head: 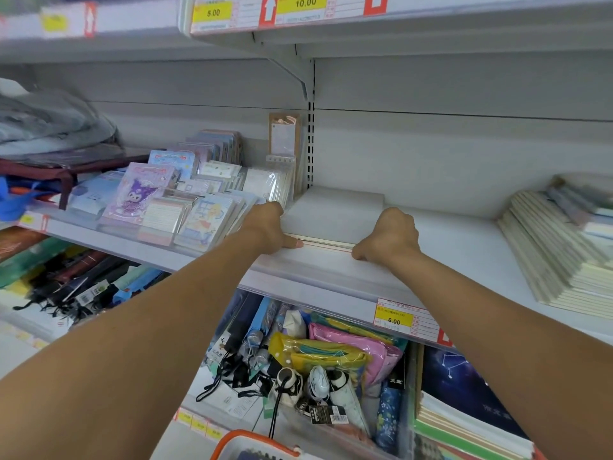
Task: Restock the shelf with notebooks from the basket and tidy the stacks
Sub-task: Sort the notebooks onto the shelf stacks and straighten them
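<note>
both arms reach up to the white shelf [464, 260]. the left hand [268, 227] and right hand [391, 235] grip the two near corners of a low stack of white notebooks [331, 210] lying flat on the shelf — fingers curled over the top, thumbs on the front edge. just left of it sit cartoon notepads [159, 204]; well to the right, a slumped notebook pile [557, 257]. the orange-rimmed basket [252, 443] peeks in at the bottom edge.

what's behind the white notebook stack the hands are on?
Behind the white notebook stack held by the left hand and right hand lies a second white stack, then the grey back panel. Whatever sits low behind that rear stack is hidden.
</note>
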`<action>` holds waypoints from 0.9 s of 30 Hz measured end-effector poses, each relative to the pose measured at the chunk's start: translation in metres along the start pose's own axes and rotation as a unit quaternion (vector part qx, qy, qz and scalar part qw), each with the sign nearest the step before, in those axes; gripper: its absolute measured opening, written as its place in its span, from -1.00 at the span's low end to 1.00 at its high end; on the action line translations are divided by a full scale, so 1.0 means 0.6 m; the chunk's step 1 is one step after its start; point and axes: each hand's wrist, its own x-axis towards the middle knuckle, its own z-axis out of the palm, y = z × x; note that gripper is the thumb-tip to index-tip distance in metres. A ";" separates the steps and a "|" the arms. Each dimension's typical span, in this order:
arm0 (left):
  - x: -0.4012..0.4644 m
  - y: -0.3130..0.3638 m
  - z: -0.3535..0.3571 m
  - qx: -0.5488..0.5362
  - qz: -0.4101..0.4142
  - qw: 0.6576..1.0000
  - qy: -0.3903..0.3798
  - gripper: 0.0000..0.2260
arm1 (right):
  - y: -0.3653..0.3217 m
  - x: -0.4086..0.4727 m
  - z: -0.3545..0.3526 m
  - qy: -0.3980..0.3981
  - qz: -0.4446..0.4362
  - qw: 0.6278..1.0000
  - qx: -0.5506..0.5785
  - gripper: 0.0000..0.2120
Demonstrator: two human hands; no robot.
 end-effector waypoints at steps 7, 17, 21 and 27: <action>0.001 -0.006 -0.009 0.009 0.011 1.000 -0.016 -0.25 | 0.011 -0.013 0.005 0.022 -0.015 0.999 0.019 -0.51; -0.005 0.019 -0.005 0.099 0.012 0.995 -0.012 -0.41 | 0.012 -0.008 0.008 0.027 -0.071 0.996 -0.048 -0.59; -0.003 0.019 -0.006 0.075 -0.003 0.997 -0.018 -0.39 | 0.007 -0.004 0.010 0.028 -0.042 0.998 -0.035 -0.57; 0.001 -0.001 -0.001 -0.005 -0.038 0.999 0.023 -0.33 | 0.014 -0.007 0.007 0.047 -0.017 0.999 0.014 -0.53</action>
